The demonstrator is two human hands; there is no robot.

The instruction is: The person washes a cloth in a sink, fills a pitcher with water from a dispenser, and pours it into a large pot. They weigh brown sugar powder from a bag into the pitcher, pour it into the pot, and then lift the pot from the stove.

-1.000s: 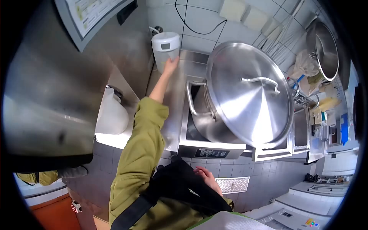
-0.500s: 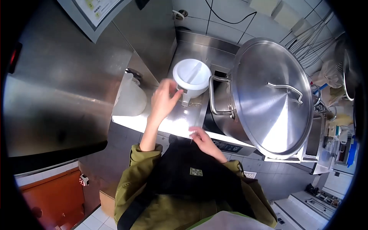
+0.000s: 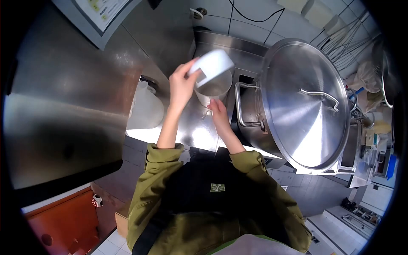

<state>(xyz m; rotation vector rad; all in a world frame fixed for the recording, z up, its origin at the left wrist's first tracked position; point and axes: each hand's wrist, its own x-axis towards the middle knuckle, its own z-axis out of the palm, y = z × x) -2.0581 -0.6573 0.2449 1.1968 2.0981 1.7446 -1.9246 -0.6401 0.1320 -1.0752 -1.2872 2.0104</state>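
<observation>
My left hand (image 3: 182,84) grips the edge of a white lid (image 3: 216,63), tilted and raised above a pale plastic jug (image 3: 205,101). The jug stands upright on the steel counter, its mouth partly uncovered and its inside partly hidden by the lid. At the jug's near side, my right hand (image 3: 219,114) closes around the handle, which the fingers mostly cover.
Right of the jug stands a large steel pot (image 3: 248,108) with a tilted-looking lid (image 3: 308,106) on top. Another translucent jug (image 3: 145,108) is at the left, beside a steel cabinet (image 3: 63,106). Several whisks (image 3: 350,42) hang at the back right.
My left hand has lifted the lid off the jug and tilted it. My right hand has moved forward from the counter's front edge to the jug's handle.
</observation>
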